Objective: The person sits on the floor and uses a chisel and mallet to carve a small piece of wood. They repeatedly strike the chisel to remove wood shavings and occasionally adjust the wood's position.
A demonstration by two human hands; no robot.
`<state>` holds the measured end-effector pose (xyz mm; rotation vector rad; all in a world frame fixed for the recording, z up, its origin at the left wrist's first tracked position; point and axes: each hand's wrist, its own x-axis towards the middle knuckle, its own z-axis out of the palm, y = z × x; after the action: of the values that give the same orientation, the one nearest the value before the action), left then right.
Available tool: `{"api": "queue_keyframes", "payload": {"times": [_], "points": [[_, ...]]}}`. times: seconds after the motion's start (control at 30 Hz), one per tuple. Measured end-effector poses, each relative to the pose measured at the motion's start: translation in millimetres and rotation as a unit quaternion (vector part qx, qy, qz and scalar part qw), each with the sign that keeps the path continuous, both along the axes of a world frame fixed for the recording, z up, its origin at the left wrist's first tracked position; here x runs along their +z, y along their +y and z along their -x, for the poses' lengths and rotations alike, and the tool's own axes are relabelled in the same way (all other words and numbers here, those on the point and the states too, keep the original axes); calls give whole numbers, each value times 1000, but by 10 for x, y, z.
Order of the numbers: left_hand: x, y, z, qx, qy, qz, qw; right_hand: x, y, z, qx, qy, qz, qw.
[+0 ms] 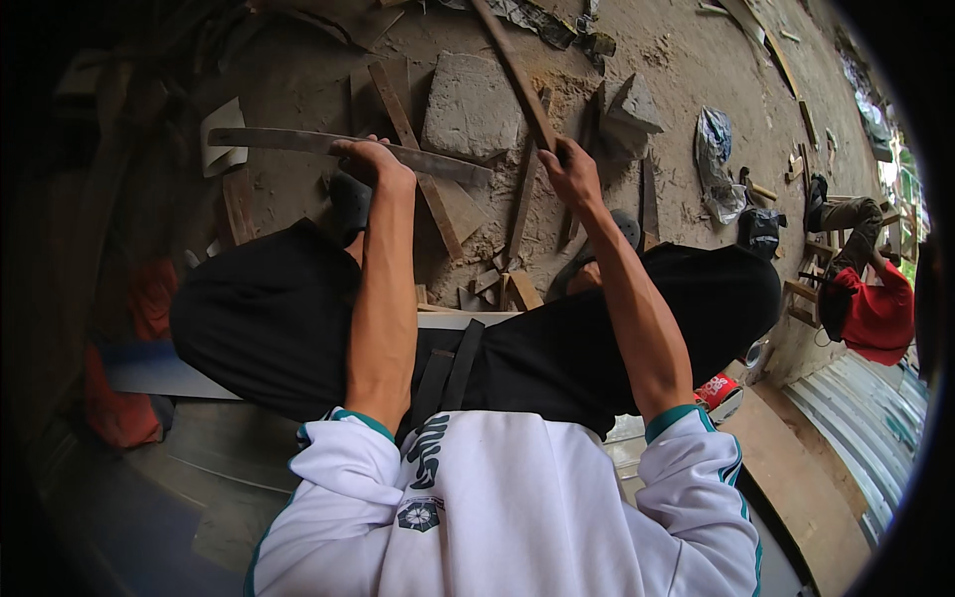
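My left hand (370,161) is closed around the middle of a long, flat grey strip (269,137), which lies crosswise in front of my knees. The strip looks slightly curved, and I cannot tell whether it is metal or wood. In my right hand (574,179) is the near end of a long, narrow brown wooden stick (515,72). The stick slants away, up and to the left, and runs out of view. The two held pieces are apart from each other. My fingers on both hands are partly hidden by the backs of the hands.
Beyond my hands a rough concrete block (470,107) sits on the dirt floor, with another grey chunk (633,107) to its right. Wood offcuts (522,289) lie between my feet. A crumpled silver sheet (716,159) lies right. A person in red (873,310) is at far right.
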<state>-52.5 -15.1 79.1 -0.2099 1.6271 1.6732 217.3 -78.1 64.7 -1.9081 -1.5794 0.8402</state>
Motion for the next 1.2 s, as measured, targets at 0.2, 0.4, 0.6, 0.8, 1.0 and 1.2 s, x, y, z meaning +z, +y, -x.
{"api": "queue_keyframes", "payload": {"times": [0.2,0.4,0.6,0.8,1.0,1.2], "points": [[169,-28,-93,-2,-12,-9,1000,-720,-748,-518,-143,-28,165,975],[-227,93,-241,-26,-8,-71,997,-1218,-1257,-567,-161,-82,316,931],[-410,132,-391,-63,-5,-96,993,-1319,-1457,-300,89,-175,497,845],[-654,113,-466,-148,31,-88,985,-1497,-947,-406,-29,45,416,908],[-668,-39,-573,-156,-6,-57,986,-1390,-387,-204,-99,50,270,957],[-459,-73,-90,-155,13,-73,985,-1605,-465,-16,-32,19,317,948]]}}
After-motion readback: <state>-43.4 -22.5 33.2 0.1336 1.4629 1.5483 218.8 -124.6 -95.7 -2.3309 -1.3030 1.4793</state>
